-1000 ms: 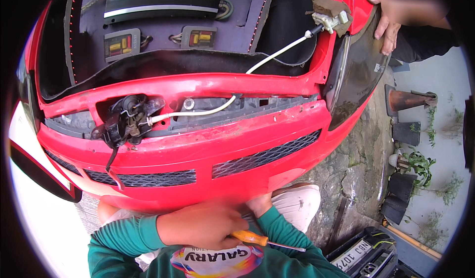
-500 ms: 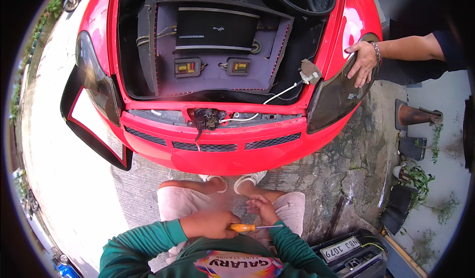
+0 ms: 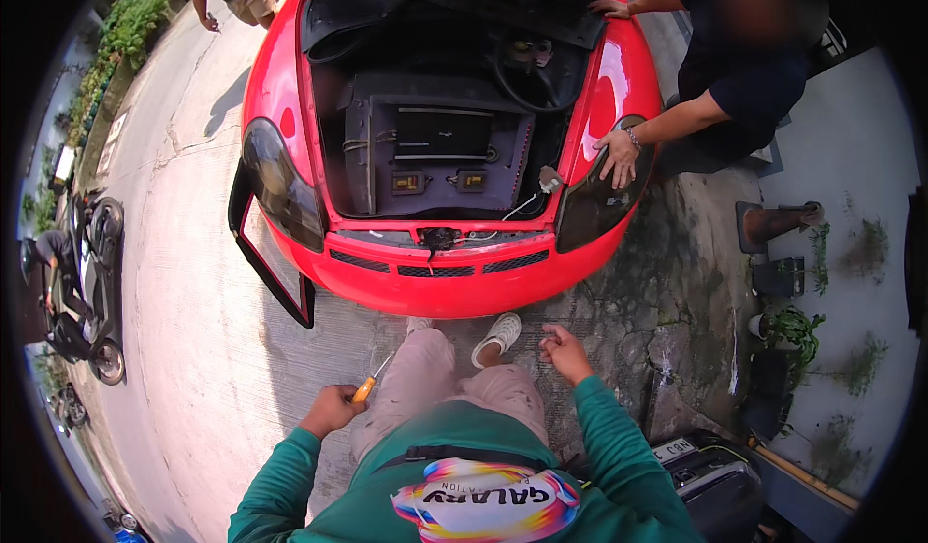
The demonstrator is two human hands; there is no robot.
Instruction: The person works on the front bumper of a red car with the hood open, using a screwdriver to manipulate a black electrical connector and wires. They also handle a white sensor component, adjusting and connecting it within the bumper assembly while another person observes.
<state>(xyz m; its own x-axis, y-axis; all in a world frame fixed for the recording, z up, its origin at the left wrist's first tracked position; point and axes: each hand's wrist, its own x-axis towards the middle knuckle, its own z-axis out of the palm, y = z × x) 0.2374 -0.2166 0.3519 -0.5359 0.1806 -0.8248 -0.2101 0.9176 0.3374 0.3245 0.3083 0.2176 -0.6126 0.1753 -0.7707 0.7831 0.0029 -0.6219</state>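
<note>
My left hand point(image 3: 332, 411) is closed round the orange handle of a screwdriver point(image 3: 364, 389), its thin metal shaft pointing away and to the right, beside my left leg. Held out to the right of my legs, my right hand point(image 3: 566, 355) carries nothing that I can see; its fingers are loosely bent and apart. Ahead is the red car point(image 3: 425, 297) with its front lid raised. Inside its front compartment sit a black amplifier point(image 3: 443, 134) and two small fuse holders point(image 3: 408, 184). A dark latch point(image 3: 440, 241) lies at the front lip, with a white cable running right.
Another person point(image 3: 739, 89) stands at the car's right side, both hands on its body. A black-framed panel point(image 3: 273, 263) leans at the car's left front. Plant pots point(image 3: 778, 277) line the right wall; a dark bumper point(image 3: 720, 485) lies behind right. A motorcycle point(image 3: 97, 282) is far left.
My hands have moved apart, the left carrying the screwdriver leftward and the right swinging out to the right. The car looks smaller and more of it shows. The other person's second hand has come into view.
</note>
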